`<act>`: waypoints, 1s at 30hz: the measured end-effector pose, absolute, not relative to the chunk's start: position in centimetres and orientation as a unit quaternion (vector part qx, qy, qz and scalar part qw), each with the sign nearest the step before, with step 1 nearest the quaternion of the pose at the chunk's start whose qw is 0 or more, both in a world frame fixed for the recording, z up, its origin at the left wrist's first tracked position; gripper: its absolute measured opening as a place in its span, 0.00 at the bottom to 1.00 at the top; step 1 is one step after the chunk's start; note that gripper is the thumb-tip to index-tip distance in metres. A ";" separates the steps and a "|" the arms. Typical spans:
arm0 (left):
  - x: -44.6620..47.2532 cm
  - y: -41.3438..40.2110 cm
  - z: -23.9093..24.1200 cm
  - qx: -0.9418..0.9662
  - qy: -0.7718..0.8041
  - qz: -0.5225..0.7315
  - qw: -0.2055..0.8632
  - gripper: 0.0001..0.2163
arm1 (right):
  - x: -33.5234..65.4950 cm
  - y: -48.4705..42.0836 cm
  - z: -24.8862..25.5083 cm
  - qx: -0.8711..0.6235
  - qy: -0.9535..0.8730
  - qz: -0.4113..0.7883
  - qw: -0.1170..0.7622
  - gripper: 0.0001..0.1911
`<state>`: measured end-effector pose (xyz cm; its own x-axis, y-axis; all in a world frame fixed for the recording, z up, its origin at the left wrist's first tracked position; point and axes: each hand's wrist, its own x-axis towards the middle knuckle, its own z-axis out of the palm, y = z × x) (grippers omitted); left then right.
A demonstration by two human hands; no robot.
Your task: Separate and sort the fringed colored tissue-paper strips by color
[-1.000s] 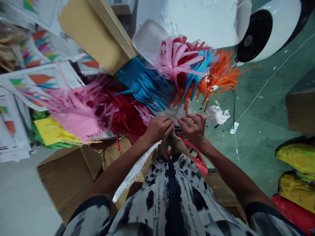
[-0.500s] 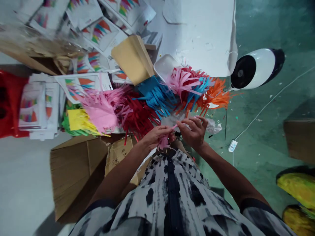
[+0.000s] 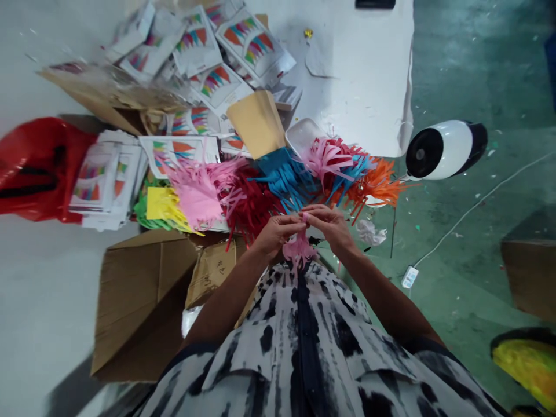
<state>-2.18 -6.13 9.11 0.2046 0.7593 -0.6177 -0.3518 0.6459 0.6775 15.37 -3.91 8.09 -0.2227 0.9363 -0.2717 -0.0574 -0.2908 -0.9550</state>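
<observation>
My left hand (image 3: 275, 231) and my right hand (image 3: 330, 224) meet in front of my chest, both pinched on the top of a pink fringed paper tassel (image 3: 297, 250) that hangs down between them. Just beyond the hands lie heaps of cut paper fringe: pink (image 3: 197, 194), dark red (image 3: 249, 202), blue (image 3: 284, 176) and orange (image 3: 377, 182). A yellow and green stack (image 3: 156, 205) lies at the left end of the heaps.
Open cardboard boxes (image 3: 143, 289) stand at my left. Printed packets with coloured flags (image 3: 208, 81) cover the white table, beside a red bag (image 3: 39, 165). A white fan (image 3: 443, 149), a cable and a crumpled white scrap (image 3: 370, 231) are on the green floor at right.
The view has tilted up, showing more of the table. A pink tassel has appeared in my hands and now hangs lower between them; my right hand's fingers have closed onto it.
</observation>
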 end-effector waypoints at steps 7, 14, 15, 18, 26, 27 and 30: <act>-2.8 -4.4 9.4 0.262 0.518 0.391 0.714 0.12 | 14.6 -1.4 10.0 -0.512 -0.578 0.526 0.357 0.15; -4.6 -1.3 8.4 0.243 0.530 0.419 0.696 0.17 | 12.1 1.3 10.6 -0.538 -0.619 0.426 0.381 0.12; -5.0 -0.8 8.4 0.238 0.535 0.426 0.690 0.17 | 11.7 2.1 10.5 -0.534 -0.622 0.428 0.380 0.12; -6.4 1.1 8.3 0.239 0.548 0.448 0.665 0.17 | 10.3 5.9 9.7 -0.523 -0.638 0.442 0.352 0.15; -10.6 4.4 7.4 0.154 0.545 0.446 0.693 0.22 | 7.4 20.2 3.3 -0.672 -0.726 0.136 0.058 0.16; -11.0 4.7 7.3 0.152 0.545 0.444 0.695 0.20 | 7.1 21.2 2.5 -0.678 -0.724 0.126 0.028 0.16; -12.0 5.3 7.0 0.139 0.542 0.451 0.696 0.17 | 6.6 22.3 0.9 -0.678 -0.725 0.120 -0.021 0.15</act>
<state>-11.95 5.30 7.01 0.0060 0.7778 -0.6285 -0.4771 0.5546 0.6817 6.62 22.34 0.87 -0.0795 0.9779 -0.1934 0.9879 0.0513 -0.1465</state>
